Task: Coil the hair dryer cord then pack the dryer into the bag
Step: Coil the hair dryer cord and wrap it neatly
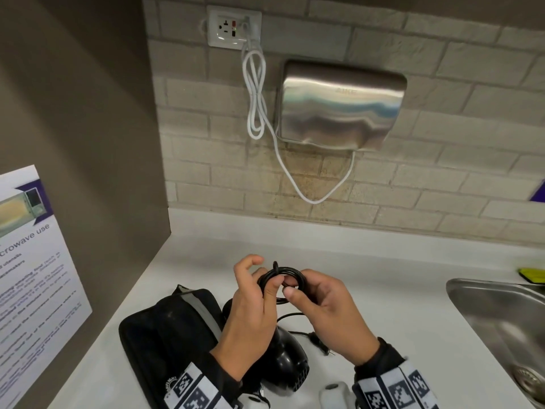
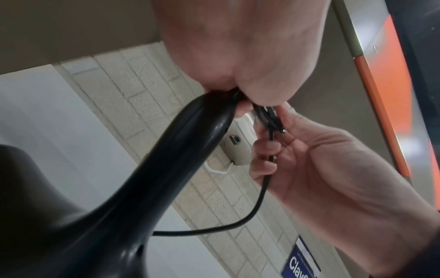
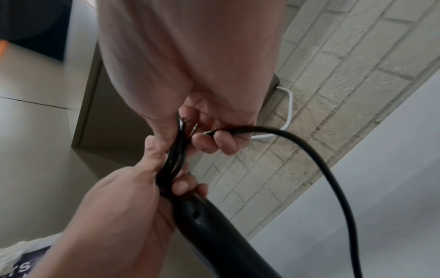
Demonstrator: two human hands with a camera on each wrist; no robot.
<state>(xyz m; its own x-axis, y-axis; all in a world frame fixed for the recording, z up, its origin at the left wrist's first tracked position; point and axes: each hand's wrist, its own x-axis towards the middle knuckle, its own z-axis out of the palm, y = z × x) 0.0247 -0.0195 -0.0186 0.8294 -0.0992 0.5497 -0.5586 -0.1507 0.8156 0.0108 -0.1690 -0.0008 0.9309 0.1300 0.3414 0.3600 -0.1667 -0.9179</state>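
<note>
In the head view both hands hold a small coil of black cord (image 1: 281, 279) above the white counter. My left hand (image 1: 267, 283) pinches the coil's left side, just at the end of the black hair dryer's handle (image 2: 190, 150). My right hand (image 1: 295, 287) grips the coil's right side, and the loose cord (image 3: 333, 178) runs out from its fingers. The dryer body (image 1: 287, 369) rests on the counter below my wrists. The black bag (image 1: 165, 329) lies just left of it. The plug (image 1: 320, 342) lies on the counter under my right hand.
A steel sink (image 1: 501, 314) is set in the counter at the right, with a yellow-green sponge (image 1: 533, 274) behind it. A metal hand dryer (image 1: 342, 104) and its white cable (image 1: 256, 93) hang on the brick wall. A brown panel with a poster (image 1: 32, 276) bounds the left.
</note>
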